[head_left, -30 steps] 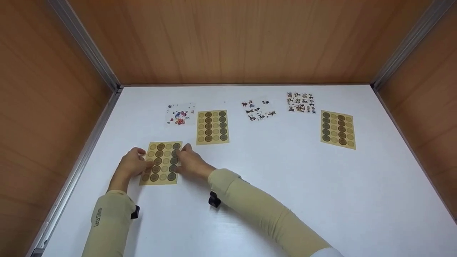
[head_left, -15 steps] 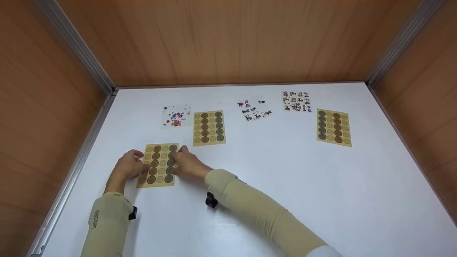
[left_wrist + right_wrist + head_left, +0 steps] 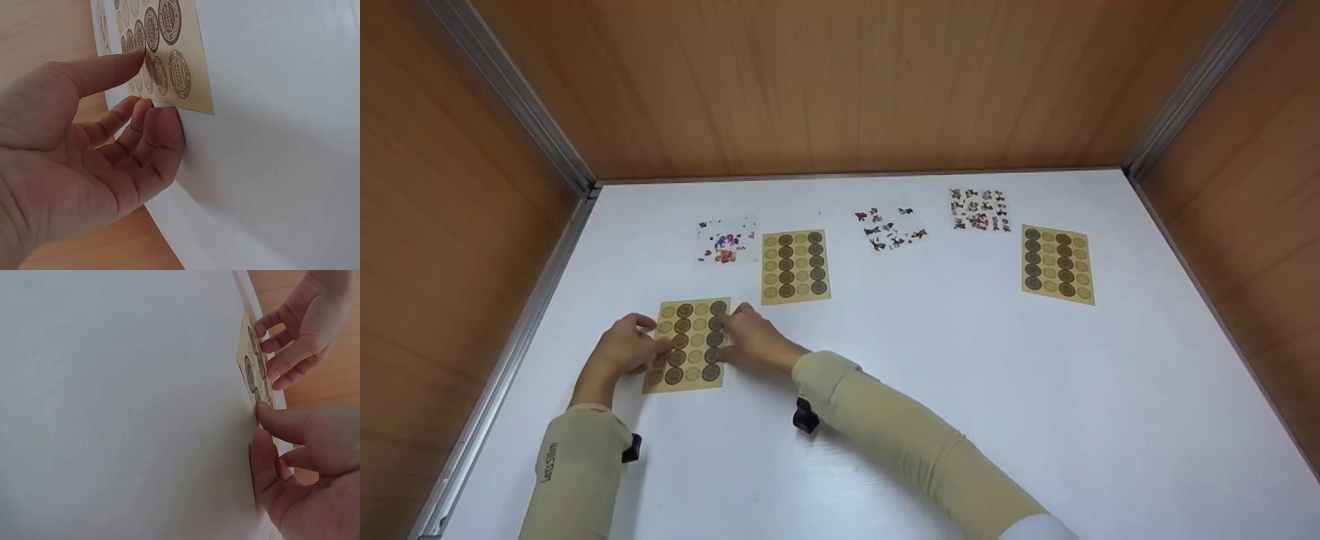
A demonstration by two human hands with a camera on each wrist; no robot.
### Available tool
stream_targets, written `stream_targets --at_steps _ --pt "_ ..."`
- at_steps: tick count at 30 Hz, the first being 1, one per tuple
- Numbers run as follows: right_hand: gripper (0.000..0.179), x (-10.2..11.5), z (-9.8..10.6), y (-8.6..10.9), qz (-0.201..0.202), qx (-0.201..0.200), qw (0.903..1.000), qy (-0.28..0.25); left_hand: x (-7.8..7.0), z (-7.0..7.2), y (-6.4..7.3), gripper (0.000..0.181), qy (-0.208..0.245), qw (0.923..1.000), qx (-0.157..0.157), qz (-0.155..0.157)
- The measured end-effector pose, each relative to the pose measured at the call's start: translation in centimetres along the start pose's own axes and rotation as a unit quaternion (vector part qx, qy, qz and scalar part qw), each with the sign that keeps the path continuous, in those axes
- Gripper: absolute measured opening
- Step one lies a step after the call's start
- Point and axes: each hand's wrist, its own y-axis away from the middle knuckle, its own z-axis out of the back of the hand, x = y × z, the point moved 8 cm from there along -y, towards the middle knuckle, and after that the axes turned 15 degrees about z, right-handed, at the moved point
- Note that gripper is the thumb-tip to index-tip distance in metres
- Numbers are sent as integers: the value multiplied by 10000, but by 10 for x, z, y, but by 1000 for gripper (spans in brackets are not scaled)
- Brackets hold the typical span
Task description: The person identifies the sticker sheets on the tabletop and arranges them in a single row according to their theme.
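Observation:
A tan sheet of round stickers (image 3: 695,358), printed with rows of brown, dark and pale circles, lies on the white table at the front left. My left hand (image 3: 621,346) holds its left edge, the thumb on top and the other fingers curled at the border. In the left wrist view, that thumb (image 3: 112,72) rests on the printed circles. At the sheet's right edge my right hand (image 3: 759,339) pinches the border between thumb and fingers, close above the table. The undersides of the fingertips are hidden.
A second tan sticker sheet (image 3: 795,268) lies just behind, and a third (image 3: 1057,265) at the right. Clear sheets with small colourful stickers lie along the back: left (image 3: 726,244), middle (image 3: 891,229), right (image 3: 979,210). Wood-grain panels (image 3: 855,82) enclose the table.
The camera view has shifted slightly, so everything sits a little further left in the picture. Both hands stay at the same sheet's edges, with no clear movement against the table.

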Motion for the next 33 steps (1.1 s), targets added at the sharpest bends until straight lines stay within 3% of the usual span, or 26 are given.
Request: stream_targets --at_steps 7,11,14,21,26,29,33 --pt "49 -5 10 1 446 -76 9956 -820 -14 7 6 66 -226 9995 -168 -149" --pt "54 -12 17 7 390 -87 9909 -1289 -29 7 12 68 -347 9980 -247 -472" --pt "58 -18 28 12 336 -187 9900 -1357 -42 5 15 66 -452 9961 -296 -691" --pt "51 -39 67 21 215 -341 9967 -711 -80 -7 13 61 -723 9925 -303 -938" --pt "45 -52 92 27 618 -433 9971 -24 -102 -17 9 67 -952 9900 -323 -989" --pt "51 -63 101 35 660 -269 9963 483 -116 -23 6 76 -1156 9866 -388 -1085" --pt "59 -80 107 48 327 206 9909 1292 -137 -35 -2 95 -1299 9821 -381 -1311"
